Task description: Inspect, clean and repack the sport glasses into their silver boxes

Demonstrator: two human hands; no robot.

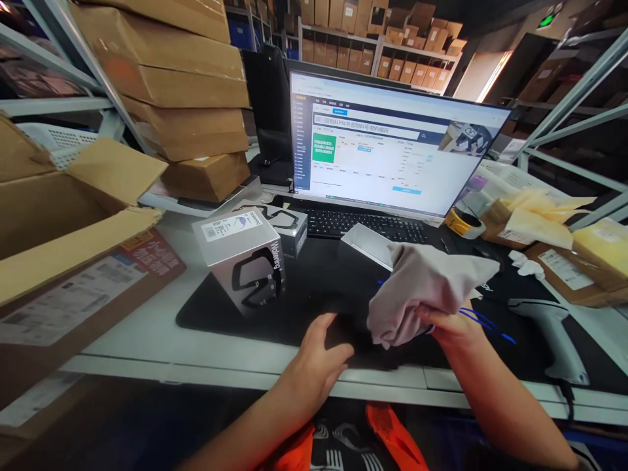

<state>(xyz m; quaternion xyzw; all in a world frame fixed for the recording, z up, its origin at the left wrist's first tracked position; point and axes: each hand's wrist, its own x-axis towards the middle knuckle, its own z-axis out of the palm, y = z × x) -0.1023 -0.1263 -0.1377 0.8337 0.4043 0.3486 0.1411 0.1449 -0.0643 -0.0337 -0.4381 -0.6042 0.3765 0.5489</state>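
Observation:
My right hand [446, 324] grips a grey cloth pouch [426, 288] from below, holding it above the black desk mat [314, 288]. Blue cords [488, 325] trail out to the right of the pouch. To its left, my left hand [321, 356] is held over the mat's front edge, thumb and index finger apart. A dark patch lies between those fingers and the pouch; I cannot make out whether it is an object or shadow. Behind the pouch lies an open silver-white box part [367, 245]. A grey printed box [240, 261] stands at the left of the mat.
A smaller printed box [293, 232] sits behind the grey one. Farther back are a keyboard [363, 224] and a lit monitor [387, 144]. A barcode scanner [552, 333] rests at the right. An open carton [73, 261] and stacked cartons [196, 131] flank the left side.

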